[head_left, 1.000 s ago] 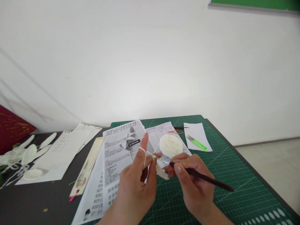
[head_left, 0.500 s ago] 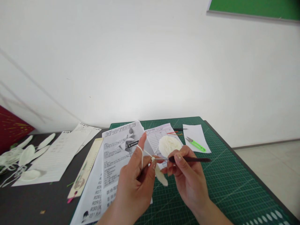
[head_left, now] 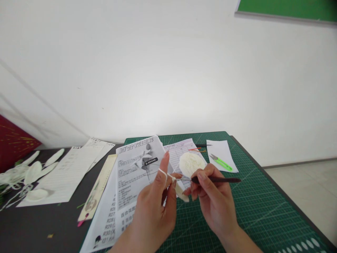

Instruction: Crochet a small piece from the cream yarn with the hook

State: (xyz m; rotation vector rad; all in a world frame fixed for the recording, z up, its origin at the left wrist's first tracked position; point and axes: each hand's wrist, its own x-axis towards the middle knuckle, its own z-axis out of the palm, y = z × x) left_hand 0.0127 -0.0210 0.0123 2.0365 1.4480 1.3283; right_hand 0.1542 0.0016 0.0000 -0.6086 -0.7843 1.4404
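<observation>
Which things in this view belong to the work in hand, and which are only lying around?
In the work:
dark-handled hook, in the right hand
white yarn, looped over the left hand
small white piece, by the left fingertips
yarn ball and printed sheets, probably

Apparently lying around:
green snips, on white paper
beige ruler-like strip
red panel, far left

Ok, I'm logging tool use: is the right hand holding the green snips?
No, the right hand holds the dark-handled hook, and the green snips lie on the white paper.
</observation>
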